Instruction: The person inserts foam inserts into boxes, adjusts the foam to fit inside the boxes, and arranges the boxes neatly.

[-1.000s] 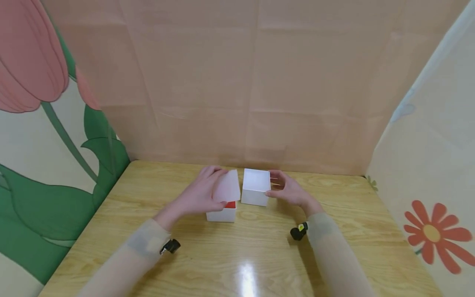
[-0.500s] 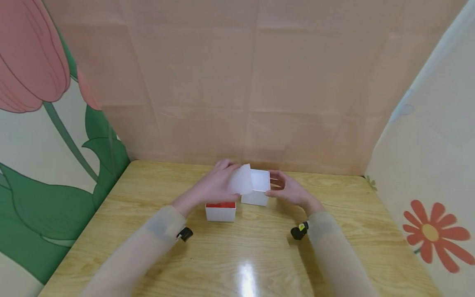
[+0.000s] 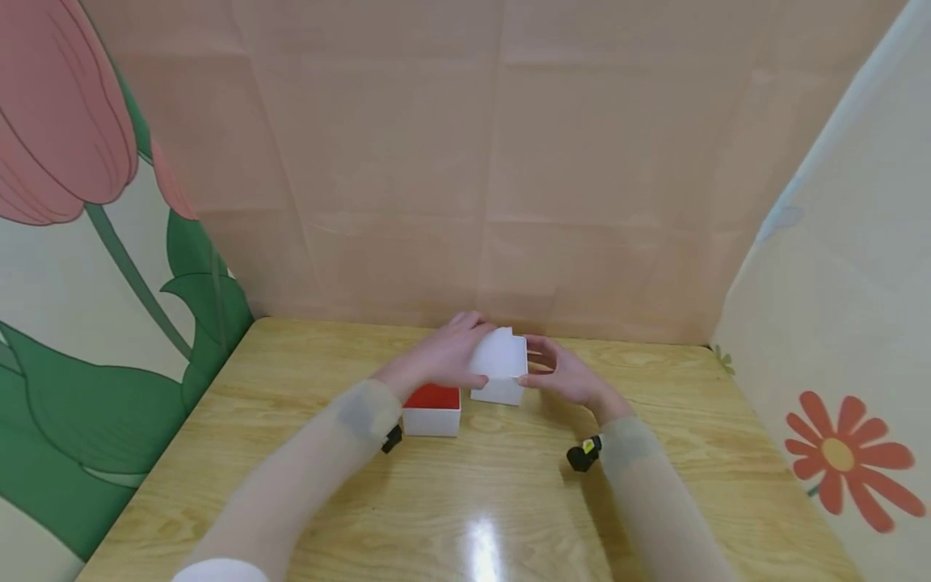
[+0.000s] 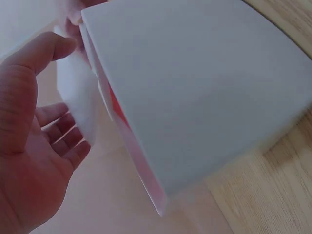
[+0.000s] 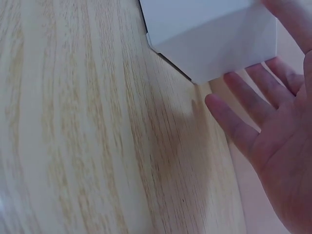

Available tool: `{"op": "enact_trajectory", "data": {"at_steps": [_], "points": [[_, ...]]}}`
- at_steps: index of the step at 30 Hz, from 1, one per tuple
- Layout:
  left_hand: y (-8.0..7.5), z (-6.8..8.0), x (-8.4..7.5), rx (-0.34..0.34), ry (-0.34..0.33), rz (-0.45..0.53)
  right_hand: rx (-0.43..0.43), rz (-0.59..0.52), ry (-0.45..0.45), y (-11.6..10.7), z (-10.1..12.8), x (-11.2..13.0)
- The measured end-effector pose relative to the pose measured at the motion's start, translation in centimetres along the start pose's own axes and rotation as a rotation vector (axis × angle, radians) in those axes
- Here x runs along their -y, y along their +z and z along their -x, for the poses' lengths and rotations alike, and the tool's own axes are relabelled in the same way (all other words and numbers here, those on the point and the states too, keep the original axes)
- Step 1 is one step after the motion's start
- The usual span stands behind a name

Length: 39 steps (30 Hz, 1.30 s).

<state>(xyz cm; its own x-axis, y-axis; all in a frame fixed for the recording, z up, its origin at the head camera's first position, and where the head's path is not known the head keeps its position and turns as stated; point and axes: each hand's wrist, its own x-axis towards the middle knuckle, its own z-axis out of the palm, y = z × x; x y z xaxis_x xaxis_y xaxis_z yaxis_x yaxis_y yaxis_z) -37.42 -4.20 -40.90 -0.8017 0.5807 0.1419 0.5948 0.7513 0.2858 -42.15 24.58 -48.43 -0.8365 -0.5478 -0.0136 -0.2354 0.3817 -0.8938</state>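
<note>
My left hand (image 3: 445, 356) holds a thin white sheet (image 3: 493, 354) between thumb and fingers, over the mouth of a white box (image 3: 498, 392). In the left wrist view the sheet (image 4: 77, 92) looks slightly bent and translucent. My right hand (image 3: 575, 381) grips that box at its right side, thumb at the front corner and fingers farther back; the right wrist view shows fingertips against the box wall (image 5: 229, 44). Below my left forearm stands a second open white box (image 3: 431, 423) with a red inside. Its outer wall (image 4: 204, 87) fills much of the left wrist view.
The boxes stand on a wood-grain table (image 3: 524, 501), close to its back edge. A plain pinkish cloth (image 3: 480, 162) hangs behind. Printed flower panels rise at the left and right. Each wrist carries a small black camera (image 3: 582, 455).
My left hand has carried the white sheet rightward, from above the red-lined box to the other white box, uncovering the red inside. My right hand has stayed at its box.
</note>
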Motion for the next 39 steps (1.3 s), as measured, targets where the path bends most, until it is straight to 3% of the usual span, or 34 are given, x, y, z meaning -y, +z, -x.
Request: {"op": "enact_trajectory", "data": {"at_steps": [7,16,28,39], "points": [[0.0,-1.7,0.4,0.027,-0.030,0.026,0.015,-0.007,-0.039,0.0,-0.3,0.1],[0.7,-2.7,0.4,0.038,-0.033,0.061,0.019,-0.002,-0.044,0.4,-0.4,0.3],[1.0,-2.8,0.5,0.114,-0.045,0.138,0.021,-0.001,-0.043,0.6,-0.3,0.5],[1.3,-2.5,0.7,0.110,-0.043,0.162,0.013,0.043,-0.029,0.4,-0.4,0.2]]}}
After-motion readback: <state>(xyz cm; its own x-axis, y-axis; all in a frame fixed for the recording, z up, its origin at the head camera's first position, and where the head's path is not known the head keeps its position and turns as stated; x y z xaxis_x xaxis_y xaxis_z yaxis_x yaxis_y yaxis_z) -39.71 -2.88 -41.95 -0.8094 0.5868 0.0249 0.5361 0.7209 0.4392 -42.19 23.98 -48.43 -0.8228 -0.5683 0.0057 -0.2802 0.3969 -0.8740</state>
